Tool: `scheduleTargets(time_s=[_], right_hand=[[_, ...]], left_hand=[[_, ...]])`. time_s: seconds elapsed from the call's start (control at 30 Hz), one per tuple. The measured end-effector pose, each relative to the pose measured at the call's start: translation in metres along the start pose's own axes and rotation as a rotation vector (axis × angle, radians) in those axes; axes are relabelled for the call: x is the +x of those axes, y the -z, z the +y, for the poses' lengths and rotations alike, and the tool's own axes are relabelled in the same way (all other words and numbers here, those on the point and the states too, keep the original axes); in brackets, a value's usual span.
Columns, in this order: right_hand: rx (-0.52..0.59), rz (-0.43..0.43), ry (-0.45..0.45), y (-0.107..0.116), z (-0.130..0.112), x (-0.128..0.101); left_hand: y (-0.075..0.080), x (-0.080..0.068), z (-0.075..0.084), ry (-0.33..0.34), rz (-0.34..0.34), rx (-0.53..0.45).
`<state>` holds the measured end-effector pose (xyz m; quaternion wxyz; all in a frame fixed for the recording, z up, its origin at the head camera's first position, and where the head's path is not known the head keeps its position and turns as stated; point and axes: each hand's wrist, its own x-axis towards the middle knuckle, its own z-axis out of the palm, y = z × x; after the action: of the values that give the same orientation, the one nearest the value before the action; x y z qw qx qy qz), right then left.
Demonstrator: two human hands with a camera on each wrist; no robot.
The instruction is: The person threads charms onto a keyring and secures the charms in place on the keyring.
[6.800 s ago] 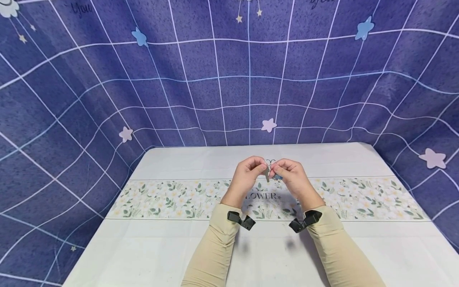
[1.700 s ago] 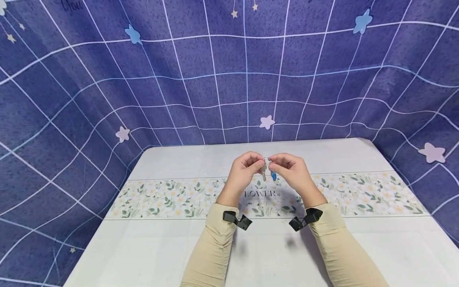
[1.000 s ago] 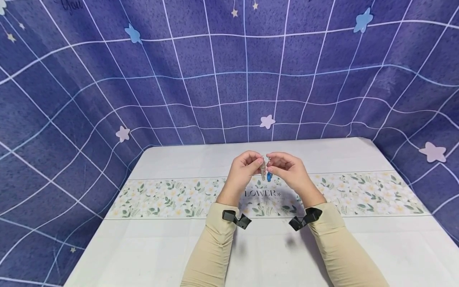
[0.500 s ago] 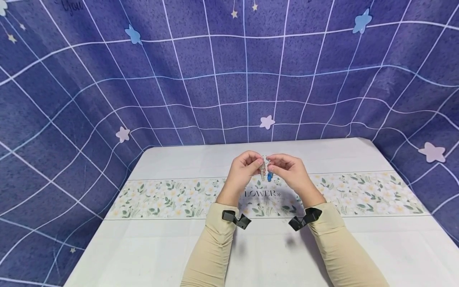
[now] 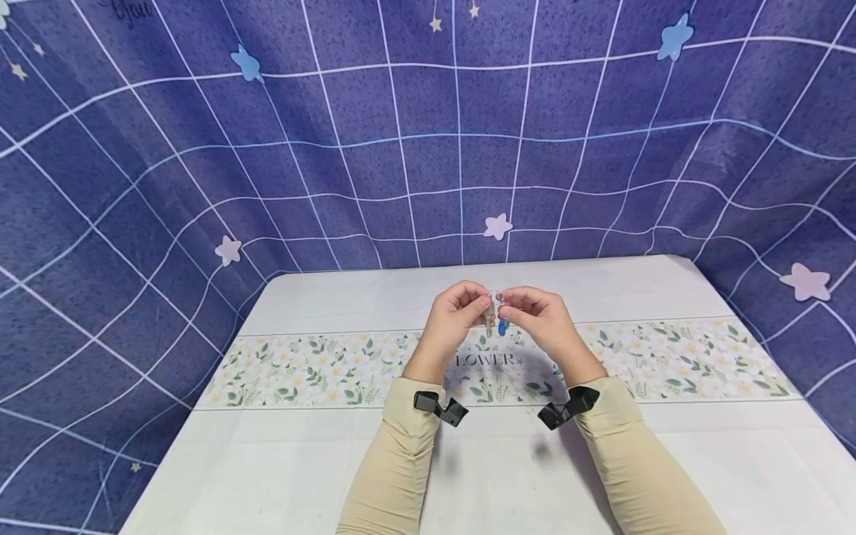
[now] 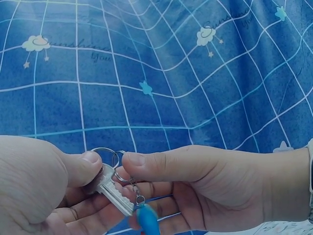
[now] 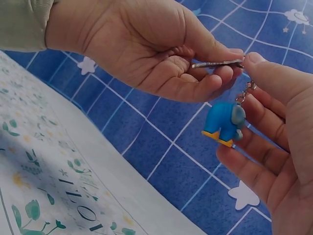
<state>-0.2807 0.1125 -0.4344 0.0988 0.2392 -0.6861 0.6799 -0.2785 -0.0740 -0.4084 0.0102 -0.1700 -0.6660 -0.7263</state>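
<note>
Staged home-style recording corner: blue grid-patterned backdrop cloth (image 5: 428, 148) with pastel stars and clouds draped behind and around worktop (image 5: 321, 461); white cover with floral band (image 5: 301, 368) printed "FLOWER" spans worktop.

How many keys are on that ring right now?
1 visible: a silver key pinched by the left hand, beside the ring that the right hand pinches. A blue charm hangs from its chain. The fingers may hide more.
</note>
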Motion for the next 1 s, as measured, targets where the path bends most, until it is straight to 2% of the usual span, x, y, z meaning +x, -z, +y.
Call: scheduleTargets(time_s=[0.5,0.73,1.0], right_hand=[[0.053,-0.027,0.075,-0.0021,-0.0009,0.0021],[0.037,-0.023,0.064,-0.0015,0.0004,0.0018],[0.054,-0.017,0.007,-0.0004,-0.002,0.0012]], left_hand=[[0.0002,0.0,0.0017,0.013,-0.006,-0.032],[-0.0001,0.0005,0.0009,0.01,-0.002,-0.027],[0.0009,0.0006,-0.0022,0.02,-0.01,-0.016]])
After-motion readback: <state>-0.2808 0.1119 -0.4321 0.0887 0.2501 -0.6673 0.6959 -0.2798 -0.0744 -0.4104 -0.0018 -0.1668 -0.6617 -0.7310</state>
